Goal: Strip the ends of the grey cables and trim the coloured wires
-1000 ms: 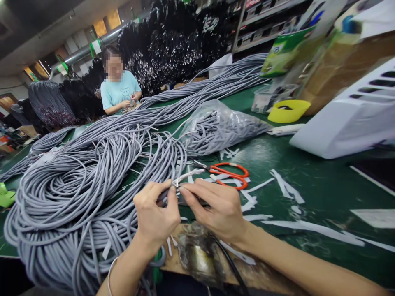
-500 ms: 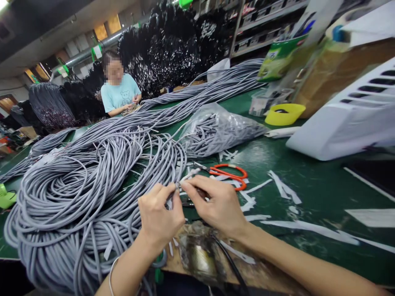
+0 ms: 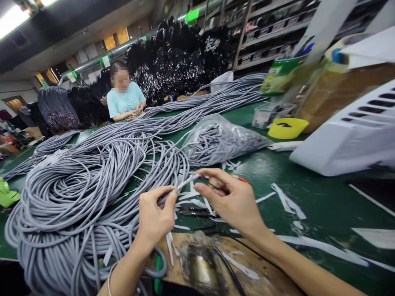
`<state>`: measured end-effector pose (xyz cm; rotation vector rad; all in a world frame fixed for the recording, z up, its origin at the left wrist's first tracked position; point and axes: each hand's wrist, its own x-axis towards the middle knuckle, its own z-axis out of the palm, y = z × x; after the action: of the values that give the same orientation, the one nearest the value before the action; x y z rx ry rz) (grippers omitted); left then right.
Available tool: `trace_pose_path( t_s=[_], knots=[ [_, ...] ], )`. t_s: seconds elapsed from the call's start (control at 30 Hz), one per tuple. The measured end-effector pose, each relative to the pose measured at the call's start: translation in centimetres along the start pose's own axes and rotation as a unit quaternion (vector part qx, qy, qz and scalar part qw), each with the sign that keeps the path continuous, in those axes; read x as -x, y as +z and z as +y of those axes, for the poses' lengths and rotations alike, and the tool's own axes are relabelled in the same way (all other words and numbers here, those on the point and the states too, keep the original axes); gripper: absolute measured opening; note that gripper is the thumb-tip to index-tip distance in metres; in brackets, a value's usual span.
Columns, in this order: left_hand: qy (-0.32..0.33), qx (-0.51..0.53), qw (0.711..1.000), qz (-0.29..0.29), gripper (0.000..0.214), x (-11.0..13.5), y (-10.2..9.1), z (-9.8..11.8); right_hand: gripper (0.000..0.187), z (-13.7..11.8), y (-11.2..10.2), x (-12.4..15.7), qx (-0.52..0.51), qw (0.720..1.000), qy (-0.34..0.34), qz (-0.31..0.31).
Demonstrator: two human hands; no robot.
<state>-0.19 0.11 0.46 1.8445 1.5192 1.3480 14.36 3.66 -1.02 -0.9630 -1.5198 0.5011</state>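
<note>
At near centre, left hand [image 3: 156, 213] pinching grey cable [image 3: 162, 200]; right hand [image 3: 237, 199] at its white end [image 3: 187, 181], grip unclear, hiding most of red handle [image 3: 243, 179]. Cable coils [image 3: 77, 176] left, clear bag [image 3: 236, 142] far, white strips [image 3: 286, 199] right.

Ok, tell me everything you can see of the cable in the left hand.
The cable has a grey, smooth sleeve that looks like rubber or plastic, and a thinner white end sticking out past it. The left hand pinches it between thumb and fingers, above the table. The white end slants up and away toward the right hand, its tip at the forefinger; whether they touch is unclear. The hand hides where the rest runs.
</note>
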Motion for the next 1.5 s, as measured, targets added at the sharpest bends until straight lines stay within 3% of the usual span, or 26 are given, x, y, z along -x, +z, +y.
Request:
trace_pose_path(
  t_s=[0.23,0.33,0.4,0.53,0.67,0.77,1.07,1.3,1.4,1.5],
  knots=[
    [0.077,-0.020,0.995,-0.061,0.020,0.0,0.3,0.1,0.041,-0.3,0.6,-0.1,-0.161,0.979,0.099,-0.077],
    [0.072,-0.018,0.995,-0.069,0.022,0.0,0.4,0.0,0.042,-0.2,0.8,-0.1,-0.171,0.975,0.103,-0.100],
    [0.053,-0.010,0.997,-0.051,0.022,0.1,0.6,0.1,0.038,-0.2,0.5,-0.1,-0.145,0.983,0.090,-0.074],
    [0.055,-0.038,0.997,0.033,0.021,0.3,0.4,0.4,0.021,-0.3,-0.3,0.2,-0.009,0.999,-0.011,0.030],
    [0.110,-0.101,0.987,0.062,0.020,0.5,0.0,0.6,0.028,-0.5,-0.6,0.9,0.090,0.982,-0.165,-0.009],
    [0.124,-0.113,0.984,0.063,0.020,0.5,-0.1,0.6,0.026,-0.4,-0.3,1.2,0.113,0.973,-0.197,-0.027],
    [0.155,-0.118,0.979,0.062,0.020,0.6,0.1,0.7,0.028,-0.6,-0.2,1.3,0.106,0.974,-0.193,-0.046],
    [0.205,-0.148,0.965,0.071,0.020,1.0,0.5,0.7,0.033,-0.6,0.1,1.4,0.030,0.993,-0.072,-0.091],
    [0.179,-0.173,0.966,0.072,0.021,0.9,0.6,0.5,0.028,-1.1,0.3,2.4,0.047,0.985,-0.162,-0.044],
    [0.086,-0.175,0.979,0.062,0.019,0.2,0.6,0.0,0.034,-1.8,0.4,3.5,0.029,0.937,-0.346,-0.045]
  ],
)
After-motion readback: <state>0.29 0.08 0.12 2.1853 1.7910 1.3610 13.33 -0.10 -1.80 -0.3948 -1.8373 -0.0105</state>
